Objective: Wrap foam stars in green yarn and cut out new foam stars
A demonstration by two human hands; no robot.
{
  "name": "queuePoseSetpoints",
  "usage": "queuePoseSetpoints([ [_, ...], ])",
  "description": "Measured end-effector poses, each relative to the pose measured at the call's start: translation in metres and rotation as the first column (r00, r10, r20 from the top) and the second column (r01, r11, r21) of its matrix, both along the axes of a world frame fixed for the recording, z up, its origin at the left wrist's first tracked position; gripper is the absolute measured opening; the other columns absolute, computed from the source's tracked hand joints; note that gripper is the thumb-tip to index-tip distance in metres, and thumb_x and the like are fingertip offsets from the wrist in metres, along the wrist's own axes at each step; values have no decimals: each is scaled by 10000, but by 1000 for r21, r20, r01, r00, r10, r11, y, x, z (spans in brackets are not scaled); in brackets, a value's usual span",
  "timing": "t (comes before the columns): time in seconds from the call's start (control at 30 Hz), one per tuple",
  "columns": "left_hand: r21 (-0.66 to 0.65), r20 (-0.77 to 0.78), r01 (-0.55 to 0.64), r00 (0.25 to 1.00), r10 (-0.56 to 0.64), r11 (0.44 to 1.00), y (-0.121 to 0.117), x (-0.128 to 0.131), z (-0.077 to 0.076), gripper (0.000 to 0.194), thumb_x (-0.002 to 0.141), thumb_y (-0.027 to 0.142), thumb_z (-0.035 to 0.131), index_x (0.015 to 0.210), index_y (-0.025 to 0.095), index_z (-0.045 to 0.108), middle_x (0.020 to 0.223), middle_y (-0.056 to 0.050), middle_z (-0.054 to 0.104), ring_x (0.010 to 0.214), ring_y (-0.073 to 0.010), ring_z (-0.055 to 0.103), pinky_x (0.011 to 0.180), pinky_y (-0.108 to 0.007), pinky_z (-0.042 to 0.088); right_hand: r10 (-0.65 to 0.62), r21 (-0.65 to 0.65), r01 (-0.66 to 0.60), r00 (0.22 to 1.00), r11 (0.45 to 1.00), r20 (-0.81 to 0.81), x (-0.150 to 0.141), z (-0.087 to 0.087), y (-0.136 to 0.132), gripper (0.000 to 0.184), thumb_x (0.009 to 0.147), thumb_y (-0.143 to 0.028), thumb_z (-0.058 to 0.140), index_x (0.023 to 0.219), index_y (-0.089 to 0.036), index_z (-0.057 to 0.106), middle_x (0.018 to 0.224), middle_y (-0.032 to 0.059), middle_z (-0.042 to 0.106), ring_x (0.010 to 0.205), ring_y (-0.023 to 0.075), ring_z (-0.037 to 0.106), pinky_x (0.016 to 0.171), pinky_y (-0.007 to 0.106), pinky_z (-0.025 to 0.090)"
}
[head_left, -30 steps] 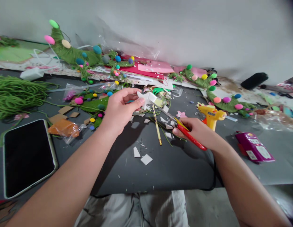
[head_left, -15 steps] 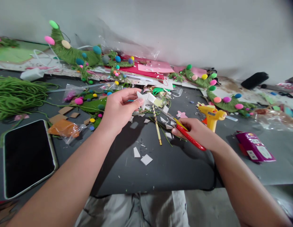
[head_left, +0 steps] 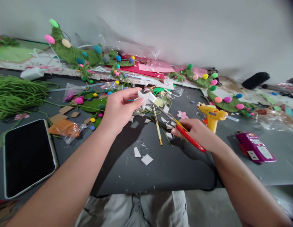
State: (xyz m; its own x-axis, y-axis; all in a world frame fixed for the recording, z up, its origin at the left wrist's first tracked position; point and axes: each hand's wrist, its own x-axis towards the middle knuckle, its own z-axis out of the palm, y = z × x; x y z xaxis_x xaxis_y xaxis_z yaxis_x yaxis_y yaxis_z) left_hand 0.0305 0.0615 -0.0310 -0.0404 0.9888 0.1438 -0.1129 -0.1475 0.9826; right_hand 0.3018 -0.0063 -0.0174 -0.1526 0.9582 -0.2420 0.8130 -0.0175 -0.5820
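Observation:
Between thumb and fingers, my left hand [head_left: 121, 108] pinches a small white star-shaped cutout [head_left: 144, 98] above the dark table [head_left: 156, 176]. My right hand [head_left: 196, 132] is wrapped round a pair of scissors [head_left: 190, 138] with red and yellow handles. Their blades point up and left, with the tips at a white piece [head_left: 151, 97] beside the star; whether that piece is still joined to it I cannot tell. Below the blades lies a patterned pencil [head_left: 157, 127]. White offcuts [head_left: 146, 159] are scattered on the table near both hands.
A phone or tablet [head_left: 29, 159], green yarn [head_left: 19, 96] and a bag of orange material [head_left: 66, 127] lie left. On the right are a yellow glue gun [head_left: 212, 115] and a purple packet [head_left: 255, 147]. Green yarn-wrapped crescents with pompoms [head_left: 71, 52] stand along the wall.
Almost nothing differs. Both hands keep their hold on the star and the scissors, and the whole view has shifted very slightly.

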Motion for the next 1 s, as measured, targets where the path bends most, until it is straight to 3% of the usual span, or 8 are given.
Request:
queuePoseSetpoints([
  [0.27, -44, 84, 8, 996, -4, 999, 0, 1, 2, 372, 722, 161, 925, 1085, 223, 869, 965, -59, 812, 932, -199, 743, 729, -288, 600, -53, 35, 53, 998, 998, -16, -3, -1, 0, 716, 756, -797, 779, 615, -213, 390, 621, -57, 308, 626, 118, 273, 561, 294, 223],
  [0.5, -43, 123, 19, 992, -14, 999, -2, 2, 6, 365, 724, 164, 922, 1080, 216, 860, 1005, -72, 796, 1028, -250, 736, 774, -337, 614, -22, 22, 22, 1000, 1000, -5, 1, -6, 2, 617, 794, -742, 769, 685, -219, 461, 643, -57, 382, 637, 128, 340, 583, 290, 275],
  [0.77, -29, 178, 4, 984, 1, 1000, 2, 2, 3, 321, 755, 129, 878, 1064, 212, 855, 975, -49, 788, 857, -176, 701, 719, -293, 582, 13, -6, -13, 1000, 1000, 11, 3, -2, 1, 567, 843, -701, 746, 716, -226, 466, 666, -56, 415, 651, 136, 376, 593, 293, 307],
  [0.9, 23, 22, -84, 996, 84, 996, 6, -7, 2, 391, 832, 141, 800, 1198, 269, 844, 1087, -35, 800, 865, -169, 685, 763, -296, 564, 25, -29, -24, 999, 999, 34, 8, 0, 2, 579, 838, -722, 743, 714, -221, 480, 685, -52, 420, 659, 137, 380, 606, 294, 311],
  [1.0, 58, -175, -42, 983, 51, 997, 7, -13, 3, 438, 871, 160, 776, 1286, 296, 821, 1088, -25, 793, 892, -180, 686, 866, -328, 562, 25, -21, -23, 998, 1000, 57, 10, 2, 3, 598, 830, -729, 752, 701, -222, 462, 669, -53, 421, 648, 136, 389, 607, 290, 315],
])
